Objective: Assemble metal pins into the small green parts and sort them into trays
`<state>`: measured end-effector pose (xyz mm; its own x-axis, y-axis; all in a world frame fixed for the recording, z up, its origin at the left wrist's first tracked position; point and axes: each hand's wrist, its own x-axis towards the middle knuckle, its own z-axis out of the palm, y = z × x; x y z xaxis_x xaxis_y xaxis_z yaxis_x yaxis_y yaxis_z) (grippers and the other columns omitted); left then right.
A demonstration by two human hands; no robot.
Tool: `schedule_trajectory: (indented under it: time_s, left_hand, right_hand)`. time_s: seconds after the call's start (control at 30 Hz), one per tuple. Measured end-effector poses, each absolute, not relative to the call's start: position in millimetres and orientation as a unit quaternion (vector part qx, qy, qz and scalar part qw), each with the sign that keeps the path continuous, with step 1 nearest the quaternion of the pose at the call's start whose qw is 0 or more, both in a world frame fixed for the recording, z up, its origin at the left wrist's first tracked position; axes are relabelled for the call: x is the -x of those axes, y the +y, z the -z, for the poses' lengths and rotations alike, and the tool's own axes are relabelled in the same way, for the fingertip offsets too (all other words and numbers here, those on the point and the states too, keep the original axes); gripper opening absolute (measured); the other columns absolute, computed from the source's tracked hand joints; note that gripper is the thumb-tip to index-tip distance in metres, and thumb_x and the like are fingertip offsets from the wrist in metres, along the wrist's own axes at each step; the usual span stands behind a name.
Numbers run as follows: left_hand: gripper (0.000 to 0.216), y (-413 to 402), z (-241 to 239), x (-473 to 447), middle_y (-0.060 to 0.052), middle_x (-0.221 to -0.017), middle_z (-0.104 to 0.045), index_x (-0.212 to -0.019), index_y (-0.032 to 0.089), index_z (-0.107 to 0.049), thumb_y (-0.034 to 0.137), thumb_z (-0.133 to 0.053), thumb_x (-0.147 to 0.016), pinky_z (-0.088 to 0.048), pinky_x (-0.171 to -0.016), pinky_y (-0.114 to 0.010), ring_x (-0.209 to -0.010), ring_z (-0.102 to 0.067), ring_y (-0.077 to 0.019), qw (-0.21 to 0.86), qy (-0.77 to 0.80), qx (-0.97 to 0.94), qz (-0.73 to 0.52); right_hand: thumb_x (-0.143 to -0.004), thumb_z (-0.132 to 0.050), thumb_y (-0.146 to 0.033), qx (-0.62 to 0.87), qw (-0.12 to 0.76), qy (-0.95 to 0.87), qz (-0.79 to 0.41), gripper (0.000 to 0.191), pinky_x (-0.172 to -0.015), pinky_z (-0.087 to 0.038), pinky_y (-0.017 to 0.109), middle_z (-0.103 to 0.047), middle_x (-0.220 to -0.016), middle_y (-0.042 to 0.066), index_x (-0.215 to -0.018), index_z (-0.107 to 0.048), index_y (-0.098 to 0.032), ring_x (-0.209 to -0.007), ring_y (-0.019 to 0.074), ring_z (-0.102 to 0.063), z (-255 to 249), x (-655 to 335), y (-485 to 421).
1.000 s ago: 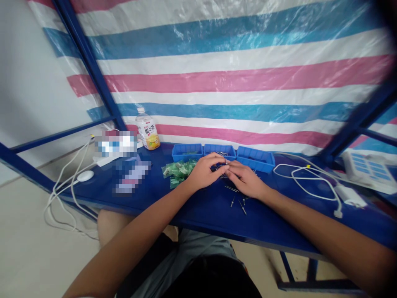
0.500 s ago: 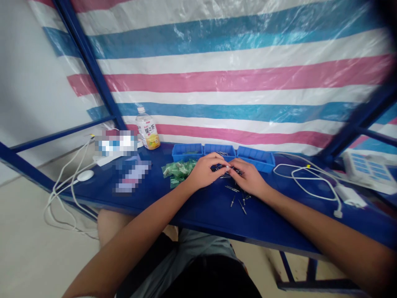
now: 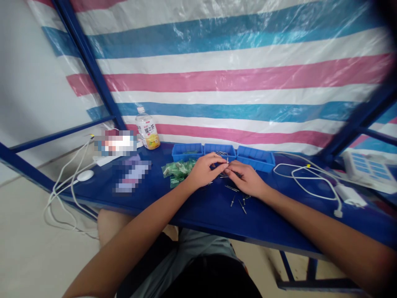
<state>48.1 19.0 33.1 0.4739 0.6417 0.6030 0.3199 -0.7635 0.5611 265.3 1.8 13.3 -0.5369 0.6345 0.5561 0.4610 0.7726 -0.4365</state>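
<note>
Left hand (image 3: pixel 205 170) is held at the middle of the frame, a small metal pin (image 3: pixel 228 160) pinched at its fingertips; against it is placed the right hand (image 3: pixel 248 178), its fingers curled, though whether anything is gripped there cannot be told. Loose pins (image 3: pixel 242 207) are scattered below the right hand on the blue counter (image 3: pixel 201 211). Green packets (image 3: pixel 178 170) are heaped just left of centre. Beyond the hands, blue trays (image 3: pixel 254 164) are lined up, with a bottle (image 3: pixel 149 132) stood at centre left and a white charger (image 3: pixel 350 196) laid at the right.
</note>
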Motion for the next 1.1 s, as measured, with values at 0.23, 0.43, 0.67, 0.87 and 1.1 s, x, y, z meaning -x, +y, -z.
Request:
schedule_trajectory:
  time_s: [0.23, 0.43, 0.67, 0.87, 1.1]
  left_hand:
    - [0.015, 20, -31, -48, -0.009, -0.11, -0.074, -0.104, 0.019, -0.077, 0.027, -0.067, -0.096, -0.056, -0.086, -0.032, -0.102, -0.07, -0.0202, 0.207, 0.273, -0.84, -0.421]
    - [0.014, 18, -34, -48, -0.007, -0.107, -0.074, -0.103, 0.02, -0.076, 0.025, -0.066, -0.096, -0.055, -0.084, -0.031, -0.1, -0.069, -0.0193, 0.205, 0.288, -0.838, -0.415]
    - [0.024, 22, -28, -44, -0.007, -0.104, -0.074, -0.103, 0.02, -0.076, 0.036, -0.058, -0.103, -0.054, -0.092, -0.035, -0.101, -0.069, -0.0215, 0.124, 0.335, -0.857, -0.372]
    - [0.04, 24, -14, -42, -0.01, -0.129, -0.069, -0.129, 0.023, -0.071, 0.047, -0.064, -0.098, -0.051, -0.107, -0.043, -0.12, -0.064, -0.0282, 0.072, 0.368, -0.89, -0.258]
    - [0.044, 26, -10, -43, -0.009, -0.132, -0.07, -0.125, 0.026, -0.076, 0.056, -0.069, -0.093, -0.049, -0.107, -0.046, -0.122, -0.063, -0.0307, 0.052, 0.349, -0.911, -0.214]
  right_hand:
    - [-0.108, -0.047, -0.036, 0.34, 0.359, -0.861, -0.117, 0.034, -0.075, -0.046, 0.034, -0.062, -0.078, 0.003, -0.08, -0.06, -0.022, -0.078, 0.02, -0.06, -9, -268, 6]
    - [-0.107, -0.049, -0.037, 0.357, 0.376, -0.844, -0.138, 0.026, -0.079, -0.049, 0.035, -0.068, -0.09, 0.005, -0.097, -0.068, -0.022, -0.083, 0.0213, -0.063, -9, -270, 7]
    - [-0.106, -0.051, -0.05, 0.394, 0.408, -0.786, -0.245, 0.035, -0.084, -0.052, 0.038, -0.075, -0.095, 0.006, -0.099, -0.073, -0.023, -0.088, 0.0235, -0.068, -4, -269, 15]
    - [-0.099, -0.057, -0.06, 0.398, 0.448, -0.712, -0.365, 0.043, -0.075, -0.052, 0.033, -0.075, -0.09, 0.004, -0.099, -0.075, -0.021, -0.079, 0.0191, -0.066, -4, -268, 33]
    - [-0.102, -0.05, -0.064, 0.483, 0.412, -0.742, -0.217, 0.055, -0.062, -0.046, 0.033, -0.067, -0.065, 0.002, -0.077, -0.072, -0.02, -0.059, 0.0173, -0.058, -9, -269, 37]
